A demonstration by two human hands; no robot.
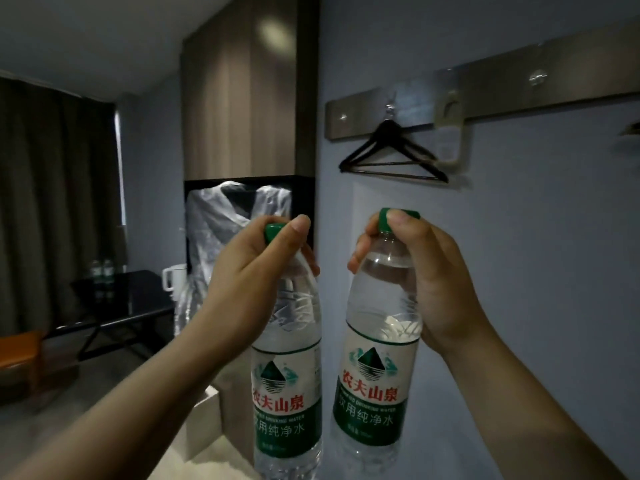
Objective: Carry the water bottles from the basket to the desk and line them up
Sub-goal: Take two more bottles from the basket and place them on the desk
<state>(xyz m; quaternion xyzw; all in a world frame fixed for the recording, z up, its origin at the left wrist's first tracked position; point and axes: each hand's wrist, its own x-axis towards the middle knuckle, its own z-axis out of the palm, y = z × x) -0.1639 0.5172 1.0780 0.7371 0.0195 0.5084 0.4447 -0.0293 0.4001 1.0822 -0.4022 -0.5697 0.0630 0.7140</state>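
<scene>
Both hands are up close to the camera, each holding a water bottle. The left hand (249, 271) curls round the neck of the left bottle (287, 393), thumb over its green cap. The right hand (426, 282) grips the right bottle (374, 386) the same way. They hang upright side by side, well short of the desk (138, 306) and off to its right.

On the grey wall, further right of the desk, a black hanger (391, 157) hangs off a metal hook rail (502, 84). Just right of the desk there's a dark niche with plastic-wrapped robes (221, 220). A white jug or kettle (175, 280) sits at the desk's right end. The desk top is dark and glossy, with two more bottles (102, 271) standing toward its back left. Dark curtains (52, 202) hang behind the desk.
</scene>
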